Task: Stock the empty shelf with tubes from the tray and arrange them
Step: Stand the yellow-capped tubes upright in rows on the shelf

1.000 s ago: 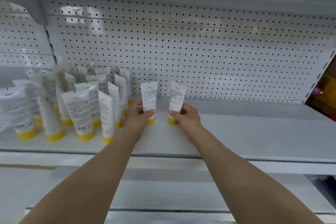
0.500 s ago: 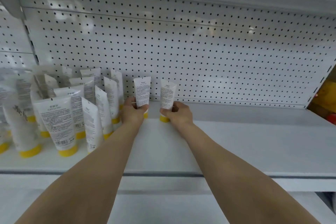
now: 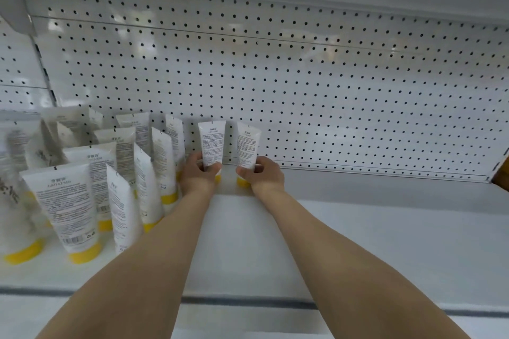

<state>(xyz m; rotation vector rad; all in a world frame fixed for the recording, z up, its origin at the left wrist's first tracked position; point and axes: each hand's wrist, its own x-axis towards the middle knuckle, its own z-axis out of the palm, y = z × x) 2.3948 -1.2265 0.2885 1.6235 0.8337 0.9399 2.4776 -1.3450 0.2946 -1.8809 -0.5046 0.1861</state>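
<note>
Left hand (image 3: 199, 177) grips white plastic tube with yellow cap (image 3: 211, 143); right hand (image 3: 261, 175) grips matching tube (image 3: 247, 146). Both upright, cap-down, at white metal shelf (image 3: 385, 228) rear by pegboard (image 3: 303, 85), likely extending back row rightward.

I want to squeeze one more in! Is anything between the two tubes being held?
Nothing. In the head view, only bare shelf lies between the left tube and right tube.

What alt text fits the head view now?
The left hand grips one yellow-capped white tube, the right hand a second tube, both cap-down at the shelf's back by the pegboard. More tubes stand to their left.
</note>
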